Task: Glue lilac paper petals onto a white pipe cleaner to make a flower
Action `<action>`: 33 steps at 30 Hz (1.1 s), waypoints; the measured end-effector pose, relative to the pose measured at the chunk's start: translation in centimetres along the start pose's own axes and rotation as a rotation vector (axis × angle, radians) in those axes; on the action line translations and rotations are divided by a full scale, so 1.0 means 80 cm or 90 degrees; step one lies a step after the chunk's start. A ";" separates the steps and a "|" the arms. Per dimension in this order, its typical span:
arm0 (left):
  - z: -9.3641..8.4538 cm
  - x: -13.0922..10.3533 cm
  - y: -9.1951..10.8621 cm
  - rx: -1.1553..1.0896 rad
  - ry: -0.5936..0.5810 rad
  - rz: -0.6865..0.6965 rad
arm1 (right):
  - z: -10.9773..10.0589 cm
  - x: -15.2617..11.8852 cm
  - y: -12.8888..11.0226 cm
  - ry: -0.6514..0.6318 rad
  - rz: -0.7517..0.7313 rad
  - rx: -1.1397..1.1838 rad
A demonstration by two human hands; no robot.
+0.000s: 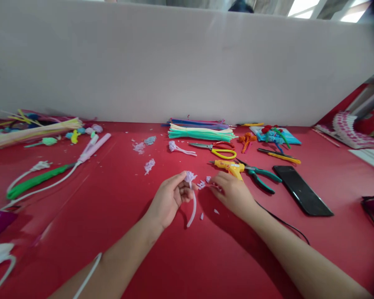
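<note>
Between the thumb and fingers of my left hand point(171, 197) is a lilac pipe-cleaner flower point(190, 177), its head up and its stem hanging down below the fingers. My right hand point(232, 192) rests low over the table, fingers bent together beside a few small lilac fuzzy pieces point(201, 185). Whether a piece is between its fingertips is too small to make out. Two more loose lilac bits point(202, 216) lie nearer to me. Just beyond the right hand lies a yellow glue gun point(229, 166), partly covered by that hand.
Scissors point(218, 148), teal-handled pliers point(263, 176) and a black phone point(302, 190) lie on the red table point(162, 265). Pipe-cleaner bundles point(202, 133) sit by the white partition point(187, 62). Another lilac flower point(180, 148) lies near the scissors. At left are a green-wrapped rod point(39, 181) and white cable.
</note>
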State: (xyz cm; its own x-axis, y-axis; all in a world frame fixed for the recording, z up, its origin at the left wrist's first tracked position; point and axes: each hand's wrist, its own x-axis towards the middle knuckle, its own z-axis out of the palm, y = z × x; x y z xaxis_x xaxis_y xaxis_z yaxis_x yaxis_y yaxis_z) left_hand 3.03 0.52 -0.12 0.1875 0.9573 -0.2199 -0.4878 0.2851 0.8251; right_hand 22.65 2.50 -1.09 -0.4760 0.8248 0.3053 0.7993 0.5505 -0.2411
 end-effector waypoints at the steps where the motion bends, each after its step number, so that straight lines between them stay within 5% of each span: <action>1: 0.001 0.000 0.000 -0.004 0.000 -0.006 | 0.008 0.001 -0.007 -0.004 -0.062 -0.011; 10: 0.009 -0.007 0.001 0.023 -0.025 -0.047 | 0.034 0.004 -0.013 0.014 -0.087 -0.109; 16: 0.007 -0.006 -0.001 0.050 -0.028 -0.062 | 0.006 -0.006 -0.017 0.053 0.031 0.242; 22: 0.010 -0.007 -0.003 0.034 -0.021 -0.104 | -0.020 -0.015 -0.032 0.085 -0.022 0.361; 28: 0.005 -0.005 -0.002 0.050 -0.034 -0.138 | -0.021 -0.020 -0.033 0.076 -0.046 0.306; 33: -0.004 0.002 0.001 0.144 -0.007 -0.067 | -0.016 -0.022 -0.033 -0.053 -0.117 0.179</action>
State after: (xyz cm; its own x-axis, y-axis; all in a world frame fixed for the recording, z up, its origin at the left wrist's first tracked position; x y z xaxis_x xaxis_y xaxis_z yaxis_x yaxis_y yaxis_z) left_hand 2.70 0.68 -0.24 0.2369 0.9219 -0.3065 -0.2613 0.3644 0.8938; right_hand 21.90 -0.58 0.19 -0.6397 0.7101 0.2943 0.5706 0.6952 -0.4372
